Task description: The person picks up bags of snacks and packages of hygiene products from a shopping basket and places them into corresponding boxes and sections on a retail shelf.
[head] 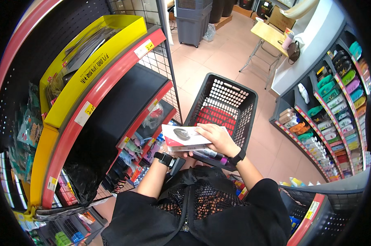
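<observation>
Both my hands are on a white and red cardboard box (188, 136) that carries a picture of a dark oval object. My left hand (164, 149) supports it from below and is mostly hidden; a few of its fingertips show under the near edge. From above, my right hand (216, 139) lies across the box's right end, fingers over the top. Below and beyond the box is a black plastic shopping basket (248, 107) with slotted walls. Red shows through the slots of its floor. Some packaged items (214, 153) are partly visible at its near end, under my right hand.
At the left stands a shelf unit (121, 98) with red price rails and a yellow display box (96, 66) of packets. Bottles fill the curved shelves (336, 101) at the right. A folding table (270, 37) and a grey wheeled air cooler (193, 24) are farther back.
</observation>
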`<state>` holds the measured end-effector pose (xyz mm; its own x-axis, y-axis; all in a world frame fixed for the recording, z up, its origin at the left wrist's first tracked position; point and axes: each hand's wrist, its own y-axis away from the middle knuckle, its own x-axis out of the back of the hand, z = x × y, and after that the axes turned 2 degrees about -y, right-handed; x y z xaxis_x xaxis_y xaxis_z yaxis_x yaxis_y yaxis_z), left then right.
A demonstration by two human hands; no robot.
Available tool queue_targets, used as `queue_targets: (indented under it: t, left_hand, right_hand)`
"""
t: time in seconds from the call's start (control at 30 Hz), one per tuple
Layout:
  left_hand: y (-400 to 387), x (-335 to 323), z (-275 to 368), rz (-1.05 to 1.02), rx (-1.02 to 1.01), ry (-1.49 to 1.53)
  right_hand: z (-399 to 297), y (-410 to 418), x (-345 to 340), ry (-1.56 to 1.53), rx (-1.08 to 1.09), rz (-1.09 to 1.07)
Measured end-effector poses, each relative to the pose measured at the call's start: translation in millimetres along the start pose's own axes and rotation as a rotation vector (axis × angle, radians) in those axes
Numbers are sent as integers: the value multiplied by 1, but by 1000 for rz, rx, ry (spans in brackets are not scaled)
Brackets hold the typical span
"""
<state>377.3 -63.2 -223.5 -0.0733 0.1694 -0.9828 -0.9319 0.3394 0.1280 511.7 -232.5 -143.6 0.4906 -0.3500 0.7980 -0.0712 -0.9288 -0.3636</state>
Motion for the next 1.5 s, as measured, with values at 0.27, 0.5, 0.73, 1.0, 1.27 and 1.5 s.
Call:
queue_targets:
  t: [0.27, 0.5, 0.73, 1.0, 1.27, 1.5]
  left_hand:
    - [-4, 17, -5, -49, -115, -87]
    - [6, 9, 5, 68, -58, -339]
    - [13, -14, -4, 386, -40, -648]
    - [28, -16, -2, 625, -204, -750]
    - [65, -36, 1, 670, -244, -943]
    - [89, -44, -10, 376, -907, -1152]
  right_hand:
    - [3, -2, -13, -271, -74, -54]
    - [-3, -8, -26, -453, -173, -132]
    - [-14, -1, -46, -523, -231, -123]
    - [-14, -12, -65, -652, -317, -37]
    - [-56, -31, -85, -578, -301, 215]
    - [-87, -51, -97, -422, -151, 258]
